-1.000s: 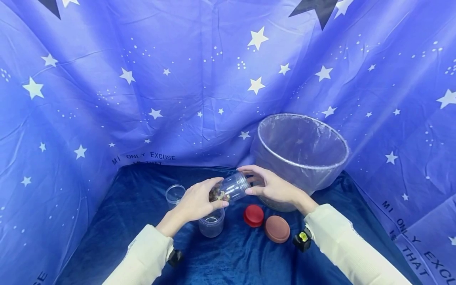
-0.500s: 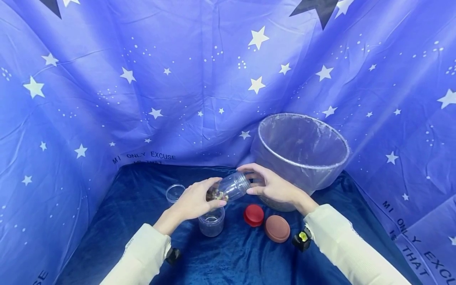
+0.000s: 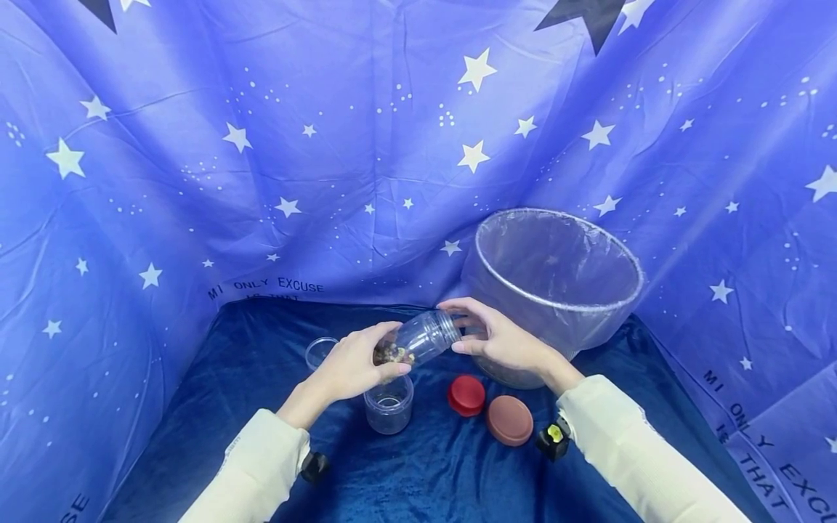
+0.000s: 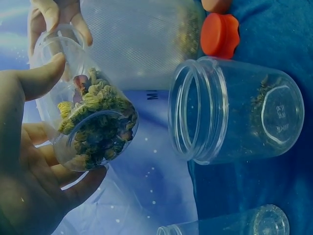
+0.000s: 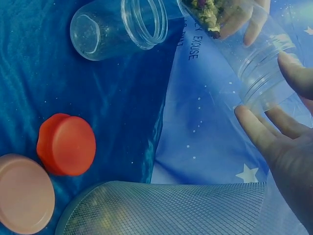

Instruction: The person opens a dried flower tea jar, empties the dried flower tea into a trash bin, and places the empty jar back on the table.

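Above the table, a clear plastic jar [image 3: 428, 338] lies tilted on its side, mouth toward the right. My left hand [image 3: 353, 363] grips its bottom end, thumb and fingers spread around the wall. Yellowish and reddish dried flowers [image 4: 98, 117] are heaped in that end. At the threaded neck, my right hand [image 3: 503, 338] holds the rim between thumb and fingers. Beneath the left hand a second clear jar [image 3: 389, 414] stands uncovered, with dark crumbs on its bottom in the left wrist view. Farther left, a third clear jar [image 3: 320, 352] is partly hidden by the left hand.
Right of the second jar, a red lid [image 3: 466, 394] and a peach-coloured lid [image 3: 510, 420] lie on the blue cloth [image 3: 431, 472]. A mesh bin [image 3: 588, 327] lined with a clear bag stands behind the right hand. Starry fabric [image 3: 366, 145] hangs around the table.
My left hand has shifted slightly left and up, and the jar's bottom end with the dried flowers has moved along. The right hand stays at the neck, nearly still.
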Available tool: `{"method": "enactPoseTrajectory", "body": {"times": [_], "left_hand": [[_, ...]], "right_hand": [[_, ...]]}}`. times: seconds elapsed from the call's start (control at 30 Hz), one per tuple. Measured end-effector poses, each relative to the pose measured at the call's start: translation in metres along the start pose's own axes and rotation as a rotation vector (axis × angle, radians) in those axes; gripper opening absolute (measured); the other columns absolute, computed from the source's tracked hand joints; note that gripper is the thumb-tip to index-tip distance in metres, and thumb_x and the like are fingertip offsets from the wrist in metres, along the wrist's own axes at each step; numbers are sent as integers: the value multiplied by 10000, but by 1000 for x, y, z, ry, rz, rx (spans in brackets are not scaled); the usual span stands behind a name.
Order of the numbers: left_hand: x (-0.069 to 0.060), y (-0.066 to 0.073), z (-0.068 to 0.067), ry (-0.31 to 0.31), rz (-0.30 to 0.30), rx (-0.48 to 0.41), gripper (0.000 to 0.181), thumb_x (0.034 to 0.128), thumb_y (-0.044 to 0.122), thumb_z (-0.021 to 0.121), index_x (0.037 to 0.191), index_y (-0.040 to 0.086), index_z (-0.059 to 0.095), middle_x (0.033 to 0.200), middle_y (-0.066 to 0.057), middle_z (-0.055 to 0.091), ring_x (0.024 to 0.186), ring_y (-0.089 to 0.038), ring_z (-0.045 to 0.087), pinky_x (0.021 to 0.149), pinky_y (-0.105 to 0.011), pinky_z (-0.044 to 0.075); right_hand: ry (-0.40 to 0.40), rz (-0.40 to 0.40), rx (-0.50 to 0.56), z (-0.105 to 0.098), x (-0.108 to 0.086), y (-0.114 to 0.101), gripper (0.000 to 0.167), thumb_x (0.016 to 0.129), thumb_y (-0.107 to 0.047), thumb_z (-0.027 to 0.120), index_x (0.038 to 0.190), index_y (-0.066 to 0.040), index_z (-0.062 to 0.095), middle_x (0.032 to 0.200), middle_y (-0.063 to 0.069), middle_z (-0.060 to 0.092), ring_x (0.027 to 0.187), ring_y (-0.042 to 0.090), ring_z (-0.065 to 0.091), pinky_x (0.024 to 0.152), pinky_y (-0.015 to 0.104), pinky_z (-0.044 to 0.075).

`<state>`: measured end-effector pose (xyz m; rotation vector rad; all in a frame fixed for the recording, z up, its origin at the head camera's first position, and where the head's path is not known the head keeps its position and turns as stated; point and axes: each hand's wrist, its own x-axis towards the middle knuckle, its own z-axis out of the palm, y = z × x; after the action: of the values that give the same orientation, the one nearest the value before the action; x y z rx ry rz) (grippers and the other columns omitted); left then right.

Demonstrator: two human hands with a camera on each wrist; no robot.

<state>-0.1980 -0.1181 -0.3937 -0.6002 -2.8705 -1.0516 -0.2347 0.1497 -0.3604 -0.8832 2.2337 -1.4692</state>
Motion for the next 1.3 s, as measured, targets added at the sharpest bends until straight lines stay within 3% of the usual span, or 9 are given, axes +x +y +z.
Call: {"method": "enactPoseTrajectory", "body": {"times": [0.4, 0.8, 1.3], "left_hand": [[0, -4, -6, 10, -42, 59, 704, 830, 461, 748, 1423, 173, 500, 1213, -47, 677, 1018, -182, 653, 852, -436, 527], [1, -12, -15, 34, -62, 57, 720, 865, 484, 700, 1448, 140, 454, 1366, -62, 616, 1219, -293, 608, 978, -519, 478], [3, -14, -19, 49, -87, 73, 718, 869, 469, 698, 1447, 127, 445, 1371, -73, 613, 1253, -299, 587, 1002, -532, 463]], "right_hand": [[64, 32, -78, 1, 5, 5, 618, 941, -153, 655, 1486, -118, 365, 1524, 151, 413, 1362, 400, 456, 1082, 570, 407], [109, 93, -175, 3, 7, 21, 618, 946, -204, 654, 1486, -126, 364, 1466, 187, 467, 1279, 381, 541, 1037, 524, 464], [115, 224, -229, 13, 13, 44, 581, 966, -239, 620, 1490, -139, 390, 1472, 193, 485, 1355, 391, 477, 1046, 539, 451]]}}
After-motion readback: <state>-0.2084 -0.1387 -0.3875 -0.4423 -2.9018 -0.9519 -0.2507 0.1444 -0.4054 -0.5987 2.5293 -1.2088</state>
